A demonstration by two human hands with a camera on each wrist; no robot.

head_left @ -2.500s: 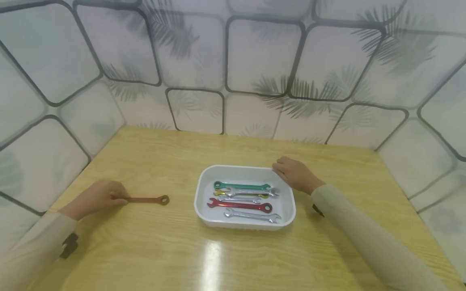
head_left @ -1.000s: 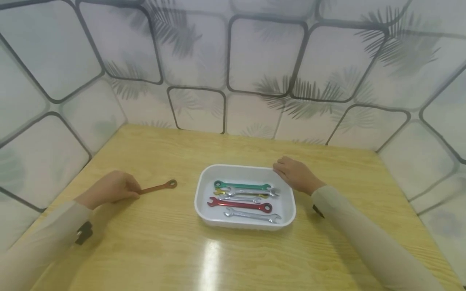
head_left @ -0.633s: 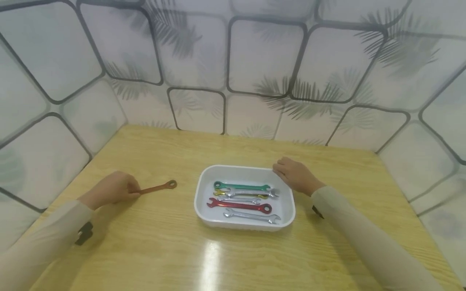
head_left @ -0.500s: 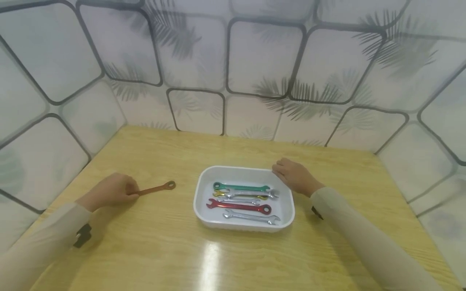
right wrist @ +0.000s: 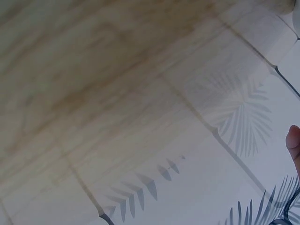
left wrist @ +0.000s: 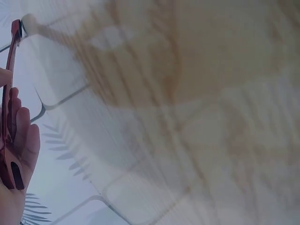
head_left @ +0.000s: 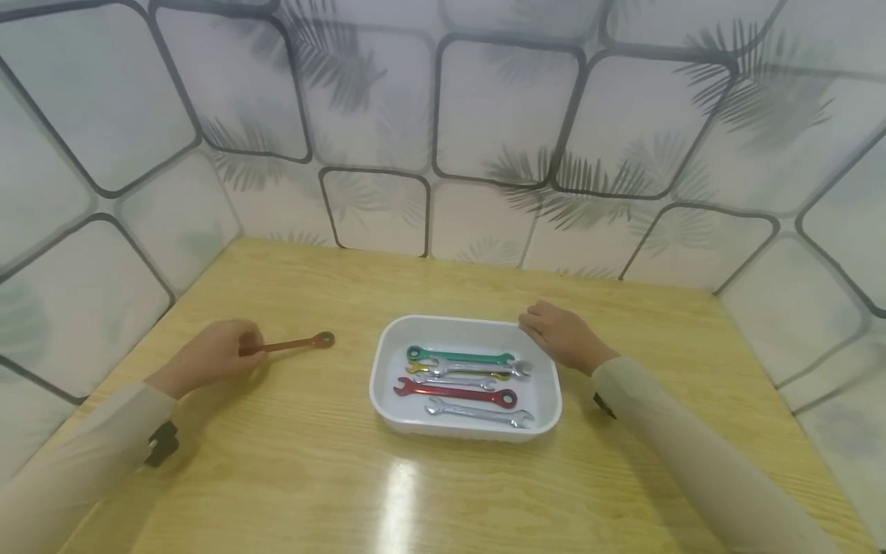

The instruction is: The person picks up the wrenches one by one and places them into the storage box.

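Observation:
My left hand (head_left: 218, 354) holds a reddish-brown combination wrench (head_left: 294, 344) by its open-jaw end, left of the tray, its ring end pointing right. In the left wrist view this wrench (left wrist: 11, 61) looks dark red; the thumb presses its shaft, and the fingers (left wrist: 29, 140) lie behind it. My right hand (head_left: 564, 335) grips the back right corner of a white tray (head_left: 382, 385), its fingers curled at the rim. In the tray lie a green wrench (head_left: 460, 357), a red wrench (head_left: 453, 393), a partly covered yellow wrench (head_left: 418, 368) and several silver wrenches (head_left: 477, 414).
The tray stands on a light wooden table (head_left: 304, 462) with a glossy streak of reflected light in front. A wall covering (head_left: 505, 108) with leaf and rounded-square patterns encloses the back and both sides. A fingertip (right wrist: 293, 140) shows at the right wrist view's edge.
My left hand has moved right and away from me with the wrench. Its shaft tilted up, then levelled somewhat as the hand shifted slightly farther back. My right hand and the tray stayed put.

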